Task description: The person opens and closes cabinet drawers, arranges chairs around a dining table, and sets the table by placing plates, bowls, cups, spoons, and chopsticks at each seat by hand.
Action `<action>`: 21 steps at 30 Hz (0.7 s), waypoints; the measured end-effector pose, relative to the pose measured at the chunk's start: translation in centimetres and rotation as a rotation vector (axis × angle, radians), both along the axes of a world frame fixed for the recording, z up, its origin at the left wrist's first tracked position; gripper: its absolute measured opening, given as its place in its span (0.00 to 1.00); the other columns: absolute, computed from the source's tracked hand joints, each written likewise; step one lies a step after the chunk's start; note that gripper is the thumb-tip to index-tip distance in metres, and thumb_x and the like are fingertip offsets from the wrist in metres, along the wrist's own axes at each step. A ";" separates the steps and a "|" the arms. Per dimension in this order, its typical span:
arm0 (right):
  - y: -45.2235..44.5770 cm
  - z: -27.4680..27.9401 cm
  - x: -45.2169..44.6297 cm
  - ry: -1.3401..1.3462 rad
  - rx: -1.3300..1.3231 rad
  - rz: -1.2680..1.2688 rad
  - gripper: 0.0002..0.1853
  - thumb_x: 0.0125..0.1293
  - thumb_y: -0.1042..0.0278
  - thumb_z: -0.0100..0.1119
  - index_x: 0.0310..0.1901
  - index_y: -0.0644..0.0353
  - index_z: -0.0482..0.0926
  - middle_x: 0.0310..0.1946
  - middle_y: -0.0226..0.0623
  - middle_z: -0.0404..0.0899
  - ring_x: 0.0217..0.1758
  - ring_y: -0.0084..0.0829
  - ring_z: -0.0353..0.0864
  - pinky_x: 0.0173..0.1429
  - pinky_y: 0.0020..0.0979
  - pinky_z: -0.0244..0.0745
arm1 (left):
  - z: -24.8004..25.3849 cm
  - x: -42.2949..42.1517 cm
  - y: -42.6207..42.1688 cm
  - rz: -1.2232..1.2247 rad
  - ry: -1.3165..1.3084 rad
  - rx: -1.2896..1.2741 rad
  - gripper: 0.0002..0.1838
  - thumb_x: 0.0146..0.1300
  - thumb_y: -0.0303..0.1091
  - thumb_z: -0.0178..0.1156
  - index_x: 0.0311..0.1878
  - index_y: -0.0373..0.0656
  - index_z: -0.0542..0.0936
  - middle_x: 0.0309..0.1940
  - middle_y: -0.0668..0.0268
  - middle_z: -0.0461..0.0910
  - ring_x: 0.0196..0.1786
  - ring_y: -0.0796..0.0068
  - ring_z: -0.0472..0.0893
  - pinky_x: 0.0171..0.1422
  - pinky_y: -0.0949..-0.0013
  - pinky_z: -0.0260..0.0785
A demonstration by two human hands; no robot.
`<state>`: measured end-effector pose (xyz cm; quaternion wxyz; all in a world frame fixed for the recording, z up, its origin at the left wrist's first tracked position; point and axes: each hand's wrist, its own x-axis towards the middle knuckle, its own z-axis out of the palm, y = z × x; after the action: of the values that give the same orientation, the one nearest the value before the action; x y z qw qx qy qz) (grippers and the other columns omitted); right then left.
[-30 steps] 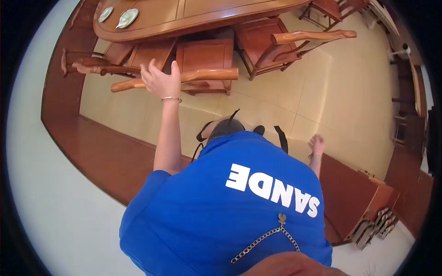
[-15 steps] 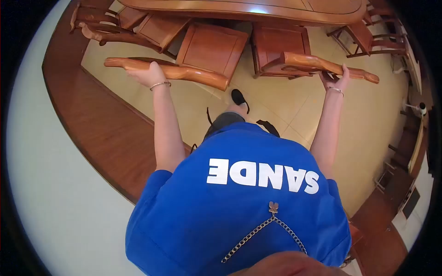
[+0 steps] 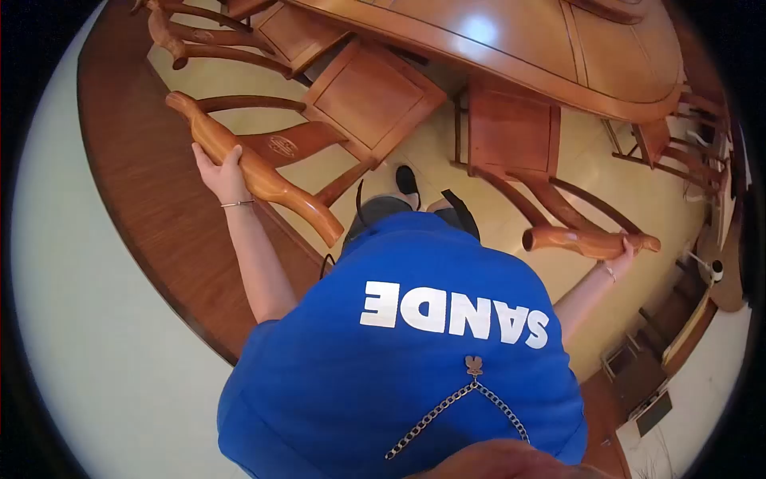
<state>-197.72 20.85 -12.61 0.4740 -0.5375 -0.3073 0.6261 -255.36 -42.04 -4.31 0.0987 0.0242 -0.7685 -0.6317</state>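
Note:
My left hand (image 3: 220,176) is at the curved top rail of a wooden chair (image 3: 263,173) on the left. Its thumb lies over the rail; the other fingers run along the near side and partly under it. A second wooden chair (image 3: 581,241) is on the right, and my right hand (image 3: 619,260) is closed around the outer end of its top rail, fingertips showing over the edge. Both chairs are upright with their backs toward me. Their square seats, the left seat (image 3: 375,100) and the right seat (image 3: 513,132), point toward the table.
A large polished wooden table (image 3: 519,56) stands ahead, its rounded edge close to both seats. More chairs are at the far left (image 3: 231,40) and far right (image 3: 670,148). Tiled floor (image 3: 447,180) lies around my feet. A dark wooden border (image 3: 136,184) runs along the left wall.
Both chair backs now appear nearer to me, with more of the backs and seats visible. The left chair is angled more. My right hand has come down and closer; my left hand has shifted left.

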 end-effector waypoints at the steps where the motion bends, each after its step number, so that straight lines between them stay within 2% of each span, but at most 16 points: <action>1: -0.1 0.6 1.0 -0.054 -0.032 -0.041 0.22 0.56 0.74 0.56 0.54 0.71 0.72 0.48 0.45 0.79 0.55 0.44 0.77 0.63 0.44 0.73 | -0.1 -0.1 -0.3 0.013 0.013 -0.005 0.47 0.51 0.15 0.64 0.74 0.30 0.51 0.71 0.52 0.59 0.66 0.62 0.69 0.68 0.66 0.65; 3: 1.6 0.2 3.2 0.016 -0.022 0.070 0.22 0.56 0.75 0.55 0.54 0.70 0.72 0.48 0.44 0.79 0.54 0.43 0.77 0.62 0.45 0.74 | -0.5 -0.8 -0.5 0.013 0.024 -0.081 0.47 0.51 0.15 0.63 0.74 0.31 0.51 0.71 0.53 0.58 0.67 0.62 0.68 0.69 0.66 0.64; 4: 1.5 0.8 2.6 0.024 -0.021 0.082 0.22 0.56 0.75 0.55 0.54 0.70 0.72 0.48 0.44 0.79 0.54 0.43 0.77 0.62 0.45 0.74 | 0.5 -0.3 0.2 0.005 -0.049 0.022 0.47 0.51 0.15 0.63 0.74 0.31 0.51 0.72 0.54 0.58 0.68 0.62 0.66 0.70 0.66 0.62; 7: -0.3 3.7 0.1 -0.083 0.060 0.043 0.25 0.54 0.72 0.59 0.54 0.73 0.71 0.47 0.47 0.78 0.53 0.43 0.78 0.61 0.45 0.75 | 0.8 -0.4 0.5 0.007 -0.017 -0.004 0.47 0.51 0.15 0.63 0.75 0.32 0.51 0.71 0.55 0.59 0.68 0.63 0.67 0.70 0.66 0.63; 9: -0.8 5.7 -2.0 -0.396 -0.071 -0.100 0.29 0.49 0.67 0.66 0.51 0.77 0.72 0.47 0.50 0.78 0.52 0.41 0.79 0.60 0.42 0.75 | 0.9 -0.7 0.7 -0.008 0.012 -0.054 0.47 0.51 0.15 0.63 0.75 0.32 0.51 0.71 0.55 0.58 0.68 0.63 0.67 0.70 0.66 0.63; 10: 0.0 5.0 -1.3 -0.606 0.015 -0.096 0.32 0.46 0.60 0.71 0.47 0.79 0.74 0.44 0.54 0.78 0.50 0.45 0.79 0.57 0.43 0.75 | 1.3 -0.5 0.9 0.007 -0.004 -0.047 0.47 0.51 0.16 0.63 0.75 0.32 0.52 0.72 0.54 0.58 0.68 0.63 0.67 0.70 0.66 0.63; 11: 0.2 6.0 -2.1 -0.599 0.024 -0.108 0.32 0.46 0.60 0.71 0.47 0.79 0.74 0.44 0.54 0.78 0.50 0.45 0.79 0.57 0.43 0.75 | 1.5 -0.3 1.2 0.025 -0.021 -0.042 0.47 0.51 0.16 0.63 0.75 0.32 0.52 0.72 0.54 0.58 0.68 0.63 0.67 0.70 0.66 0.63; 13: 0.0 10.1 -6.2 -1.841 0.173 -0.247 0.34 0.47 0.57 0.73 0.48 0.78 0.74 0.44 0.57 0.78 0.49 0.50 0.78 0.55 0.46 0.74 | 2.0 0.3 2.2 0.034 -0.011 -0.061 0.47 0.52 0.17 0.64 0.74 0.32 0.52 0.72 0.54 0.57 0.68 0.63 0.67 0.70 0.66 0.63; 14: -0.5 12.3 -9.3 -1.989 0.396 -0.208 0.37 0.48 0.53 0.73 0.52 0.77 0.73 0.45 0.59 0.77 0.50 0.54 0.77 0.55 0.49 0.72 | 2.0 0.4 2.2 0.048 -0.009 -0.089 0.46 0.52 0.18 0.64 0.74 0.32 0.53 0.73 0.54 0.57 0.68 0.63 0.67 0.70 0.66 0.62; 16: 2.3 11.9 -12.5 -1.961 1.055 -0.382 0.33 0.53 0.53 0.70 0.52 0.74 0.75 0.42 0.54 0.80 0.44 0.51 0.81 0.50 0.45 0.77 | 1.1 -0.1 1.5 0.039 0.005 -0.134 0.46 0.53 0.18 0.65 0.74 0.33 0.53 0.73 0.54 0.57 0.68 0.63 0.66 0.70 0.66 0.62; 17: 3.9 11.7 -15.2 -1.720 1.015 -0.235 0.32 0.55 0.57 0.69 0.54 0.73 0.73 0.45 0.54 0.79 0.48 0.48 0.80 0.53 0.45 0.75 | 0.9 -0.3 1.5 0.027 0.021 -0.182 0.46 0.53 0.19 0.65 0.74 0.33 0.53 0.73 0.54 0.56 0.68 0.63 0.66 0.71 0.66 0.62; 18: 5.6 11.8 -18.7 -1.473 0.967 -0.097 0.31 0.58 0.61 0.68 0.57 0.73 0.71 0.47 0.54 0.78 0.51 0.45 0.78 0.55 0.45 0.74 | 1.2 -0.3 2.1 0.044 0.030 -0.126 0.46 0.53 0.20 0.66 0.74 0.33 0.54 0.73 0.54 0.57 0.69 0.62 0.66 0.72 0.65 0.60; 19: 6.0 12.3 -23.0 -1.215 0.842 0.044 0.29 0.59 0.63 0.67 0.57 0.73 0.71 0.49 0.52 0.78 0.51 0.42 0.79 0.56 0.42 0.74 | 1.2 -0.4 2.2 0.050 0.035 -0.125 0.46 0.53 0.20 0.66 0.74 0.33 0.54 0.73 0.54 0.57 0.69 0.62 0.66 0.72 0.65 0.60; 20: 6.7 12.5 -27.1 -0.952 0.710 0.177 0.27 0.61 0.65 0.66 0.58 0.73 0.70 0.50 0.51 0.78 0.51 0.39 0.79 0.56 0.39 0.75 | 1.2 -0.6 1.9 0.073 0.015 -0.269 0.45 0.53 0.22 0.67 0.74 0.33 0.55 0.73 0.52 0.57 0.71 0.60 0.64 0.74 0.63 0.58; 21: 9.3 10.4 -29.9 -0.839 0.756 0.232 0.27 0.62 0.65 0.66 0.58 0.74 0.70 0.51 0.50 0.78 0.52 0.37 0.79 0.55 0.36 0.76 | 1.2 -0.6 1.7 0.098 -0.005 -0.413 0.44 0.54 0.24 0.67 0.73 0.33 0.56 0.73 0.51 0.58 0.72 0.57 0.63 0.75 0.61 0.55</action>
<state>-227.57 30.10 -2.21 0.3988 -0.4961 -0.7283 0.2538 -255.98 -40.30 -3.09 0.1304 0.0424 -0.8799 -0.4550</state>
